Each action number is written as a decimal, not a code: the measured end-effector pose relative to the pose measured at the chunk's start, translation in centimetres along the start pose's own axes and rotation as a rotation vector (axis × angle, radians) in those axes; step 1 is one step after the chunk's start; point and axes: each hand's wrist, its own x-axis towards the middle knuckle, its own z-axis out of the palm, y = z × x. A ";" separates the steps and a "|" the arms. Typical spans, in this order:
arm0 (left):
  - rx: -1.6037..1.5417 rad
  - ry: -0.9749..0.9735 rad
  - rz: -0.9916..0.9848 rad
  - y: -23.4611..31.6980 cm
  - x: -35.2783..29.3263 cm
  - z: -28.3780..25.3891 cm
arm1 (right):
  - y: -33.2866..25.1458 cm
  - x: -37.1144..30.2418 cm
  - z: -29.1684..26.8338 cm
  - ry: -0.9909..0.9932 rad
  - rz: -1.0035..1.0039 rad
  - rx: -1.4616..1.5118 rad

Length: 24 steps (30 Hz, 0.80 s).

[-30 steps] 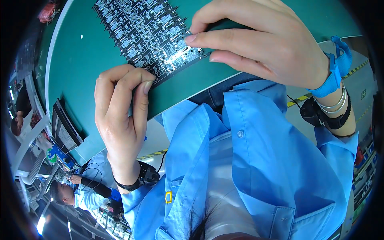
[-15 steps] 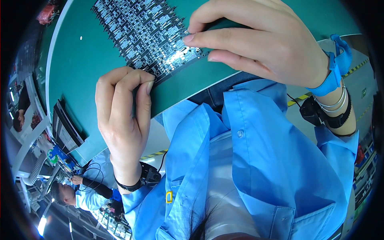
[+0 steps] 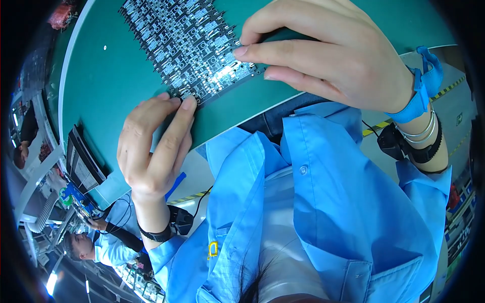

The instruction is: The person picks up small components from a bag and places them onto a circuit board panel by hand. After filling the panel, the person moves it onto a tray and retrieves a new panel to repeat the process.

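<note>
A black circuit board panel (image 3: 194, 53) with rows of repeated small boards and shiny metal parts lies on the green table mat. Toothed edges run along its two long sides. My left hand (image 3: 156, 141) is at its near left corner, with bent fingertips pressed on the board's surface; part of the grip is hidden behind the fingers. At the right edge, near the corner, my right hand (image 3: 323, 55) holds the panel with its fingertips, the thumb lower down beside the edge. A bright glare covers the panel's near right part.
The green tabletop (image 3: 101, 86) has a curved white edge. A dark-framed rack or tray (image 3: 86, 156) stands at the table's left side. Beyond it a co-worker (image 3: 101, 247) in light blue sits at another bench. A red plastic bag (image 3: 60, 17) is at the far left.
My left hand has shifted its grip: the thumb-and-finger pinch has turned into fingertips lying on the corner, and the wrist has moved left. The panel and right hand have moved only slightly.
</note>
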 end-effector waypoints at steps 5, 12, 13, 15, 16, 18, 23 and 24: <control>-0.005 -0.101 0.006 -0.3 -0.1 0.0 | 1.6 -0.5 1.1 0.061 -0.033 -0.153; 0.000 0.081 -0.392 0.3 -1.8 0.1 | -0.3 0.8 3.0 0.058 -0.117 -0.358; -0.017 0.147 -0.391 0.0 -0.5 0.4 | -0.3 1.5 1.5 0.040 -0.092 -0.418; -0.060 0.211 -0.420 -0.1 -0.4 1.1 | -0.4 1.5 1.7 0.050 -0.066 -0.405; -0.109 0.234 -0.457 0.0 -0.5 1.3 | -0.6 1.2 2.0 0.053 -0.020 -0.371; -0.169 0.316 -0.485 0.1 -0.6 1.5 | -0.8 0.6 2.2 0.041 0.049 -0.340; -0.457 0.423 -0.564 1.0 -1.9 1.2 | -1.5 -0.3 3.0 0.171 0.167 -0.038; -0.640 0.462 -0.578 0.9 -1.7 1.1 | -1.6 0.1 2.9 0.175 0.150 -0.047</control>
